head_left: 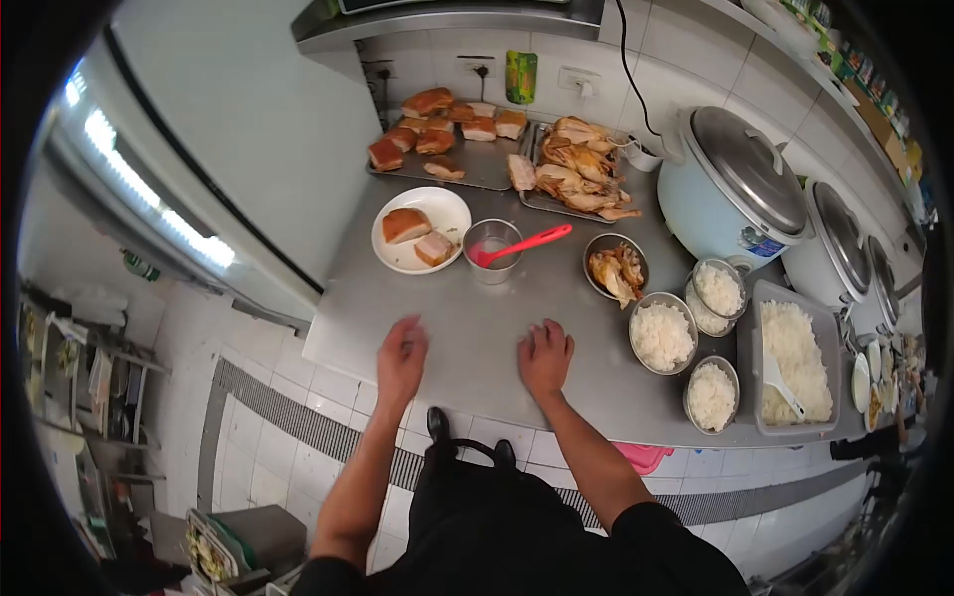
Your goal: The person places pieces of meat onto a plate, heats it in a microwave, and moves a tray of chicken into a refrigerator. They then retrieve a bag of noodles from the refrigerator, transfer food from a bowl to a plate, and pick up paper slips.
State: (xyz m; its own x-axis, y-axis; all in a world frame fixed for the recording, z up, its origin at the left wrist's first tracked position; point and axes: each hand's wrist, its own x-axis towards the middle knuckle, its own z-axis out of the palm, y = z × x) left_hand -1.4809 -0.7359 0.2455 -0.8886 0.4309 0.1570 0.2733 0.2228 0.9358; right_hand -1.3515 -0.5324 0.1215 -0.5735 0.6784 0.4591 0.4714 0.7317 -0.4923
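My left hand [402, 350] hovers near the front left of the steel counter [467, 333], its loosely bent fingers somewhat blurred, and I see nothing in it. Farther right, my right hand [545, 356] is at the counter with its fingers apart and nothing in them. Beyond the hands stands a metal cup [494, 264] with a red-handled utensil [532, 242] leaning in it; its head is partly hidden. Left of the cup, a white plate [386, 250] holds two pieces of roast pork [405, 225]. A metal bowl of cut chicken [617, 271] sits to the right.
Trays at the back carry roast pork pieces [435, 141] and whole cooked chickens [576, 164]. On the right are several metal bowls of rice [662, 336], a plastic tub [831, 348] of rice with a white paddle [784, 387], and large rice cookers [711, 194]. A refrigerator [248, 109] stands left.
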